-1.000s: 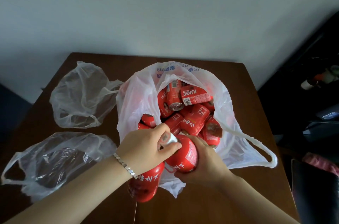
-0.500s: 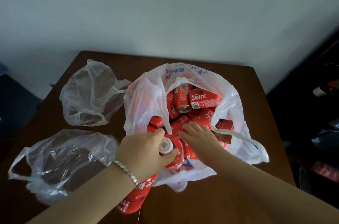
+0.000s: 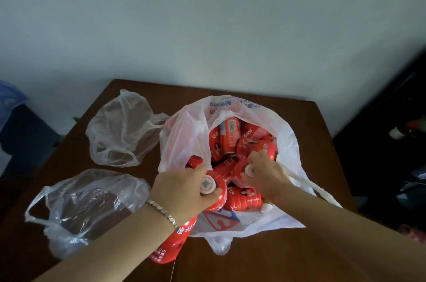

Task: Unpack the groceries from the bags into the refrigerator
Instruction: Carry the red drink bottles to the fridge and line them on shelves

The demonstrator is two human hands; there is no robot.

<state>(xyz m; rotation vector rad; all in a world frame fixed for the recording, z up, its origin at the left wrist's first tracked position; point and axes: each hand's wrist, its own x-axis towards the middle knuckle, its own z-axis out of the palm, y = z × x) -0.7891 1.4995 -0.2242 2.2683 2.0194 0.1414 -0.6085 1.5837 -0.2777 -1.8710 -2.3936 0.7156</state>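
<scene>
A white plastic bag [image 3: 288, 143] with blue print stands open on the brown table [image 3: 265, 258]. It is full of red drink cans [image 3: 228, 136] and red bottles. My left hand [image 3: 179, 189] is closed around the neck of a white-capped red bottle [image 3: 215, 191] at the bag's near left rim. A second red bottle [image 3: 168, 249] hangs below that wrist. Inside the bag, my right hand [image 3: 269, 178] grips the top of another white-capped red bottle [image 3: 242, 172]. One more red bottle [image 3: 244, 199] lies flat between my hands.
Two empty clear plastic bags lie on the table's left side, one at the back [image 3: 122, 129] and one nearer [image 3: 87, 208]. Dark furniture [image 3: 391, 154] stands to the right of the table. A pale wall rises behind it.
My right hand let go of the bottle it held with the left hand, reached deeper into the bag and closed on another bottle's top. My left hand kept its bottles.
</scene>
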